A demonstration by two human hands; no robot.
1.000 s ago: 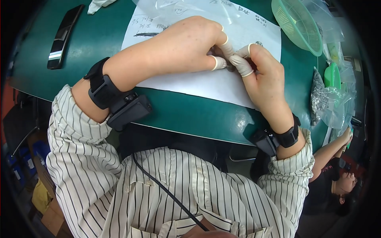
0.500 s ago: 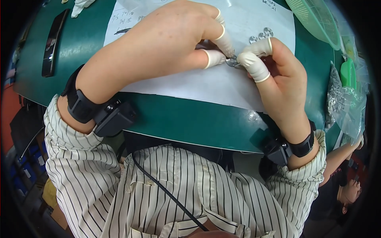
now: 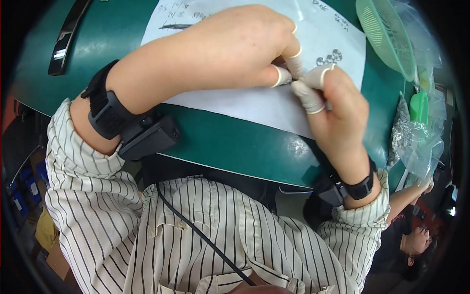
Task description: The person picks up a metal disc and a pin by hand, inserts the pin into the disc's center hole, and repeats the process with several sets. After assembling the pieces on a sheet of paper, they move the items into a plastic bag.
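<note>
My left hand (image 3: 254, 46) and my right hand (image 3: 340, 110) meet over a white sheet of paper (image 3: 235, 105), fingertips pinched together. Between them is a small round metal part (image 3: 293, 82), now almost wholly covered by the fingers; only a dark sliver of it shows. White finger cots cover thumb and fingertips on both hands. Just beyond my right fingers, several small silvery round metal parts (image 3: 337, 55) lie close together on the paper.
A green table (image 3: 215, 132) lies under the paper, which bears handwriting. To the right are a pale green plastic basket (image 3: 387, 39), a clear bag of small metal pieces (image 3: 401, 137) and a green scoop (image 3: 419, 107). A black phone-like slab (image 3: 66, 41) lies left. Another person (image 3: 411, 240) is at lower right.
The view has shifted slightly. My fingers have closed further round the metal part, which showed plainly between them before. Both hands stay together over the paper.
</note>
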